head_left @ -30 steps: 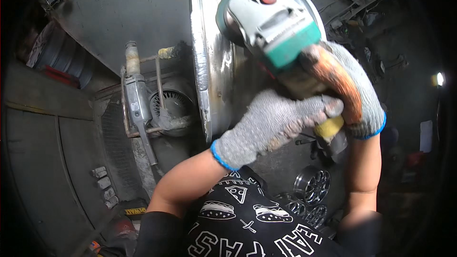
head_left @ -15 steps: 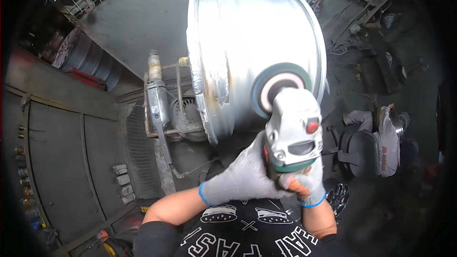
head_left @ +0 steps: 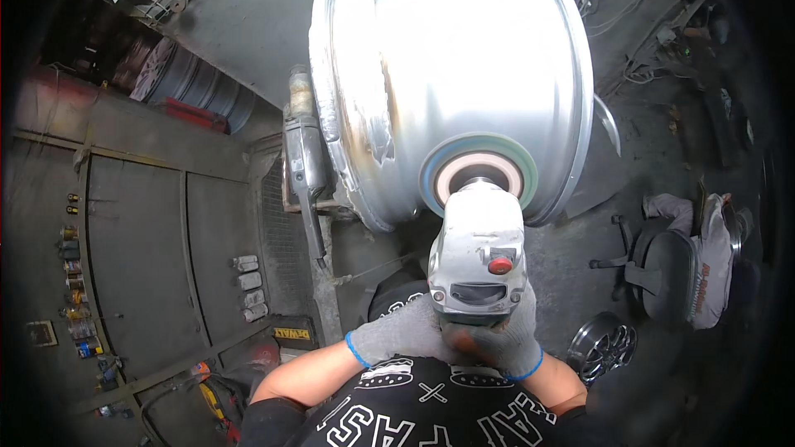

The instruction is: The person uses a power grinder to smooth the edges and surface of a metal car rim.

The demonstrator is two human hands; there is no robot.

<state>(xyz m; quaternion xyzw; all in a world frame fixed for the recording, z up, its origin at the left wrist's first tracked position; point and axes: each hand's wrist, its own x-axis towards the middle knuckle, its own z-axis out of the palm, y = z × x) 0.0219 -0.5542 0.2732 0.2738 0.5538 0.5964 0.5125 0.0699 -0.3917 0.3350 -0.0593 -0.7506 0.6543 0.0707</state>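
In grey knitted gloves with blue cuffs, my left hand and my right hand are both closed round the body of an angle grinder. My fingers are partly hidden under the tool, which has a pale housing and a red button. Its round abrasive disc, with a green-blue edge, faces the lower outer barrel of a silver wheel rim and overlaps it; firm contact cannot be made out. Along the rim's left side runs a rough, brownish damaged strip.
Left of the rim stands a grey metal tool with a long lever. A dark spoked wheel lies at lower right, near an office chair with a grey garment over it. Small cans stand at left; cables hang upper right.
The grinder has shifted left and lower in the picture and now points more straight ahead. My view has moved, so the rim looks larger and the surroundings sit further right.
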